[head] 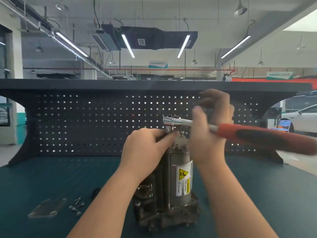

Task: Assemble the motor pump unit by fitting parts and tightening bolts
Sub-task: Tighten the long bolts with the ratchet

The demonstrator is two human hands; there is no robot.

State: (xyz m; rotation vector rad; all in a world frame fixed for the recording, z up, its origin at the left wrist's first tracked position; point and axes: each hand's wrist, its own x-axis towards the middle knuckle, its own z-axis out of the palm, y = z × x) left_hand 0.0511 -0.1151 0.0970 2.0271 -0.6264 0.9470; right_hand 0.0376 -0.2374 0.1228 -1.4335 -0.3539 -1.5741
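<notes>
On the dark green bench top [51,176] in front of us stands the grimy grey metal motor pump unit [171,191], upright, with a yellow warning label on its cylinder facing us. To its left lie a flat clear plastic piece [47,209], a small cluster of loose silver bolts [76,206] and, nearer the unit, a small black object [96,192] we cannot identify. A black perforated metal back panel [103,124] rises behind the bench, and a white car [303,117] shows past its right end.

Our left hand [145,148] covers the top left of the unit, fingers curled, fingertips pinching the socket under the head of the chrome ratchet wrench with a red and black handle [240,130]. Our right hand [211,127] is wrapped round the wrench's shank just beside the grip; its upper fingers are blurred. The handle juts out to the right, hiding part of the panel.
</notes>
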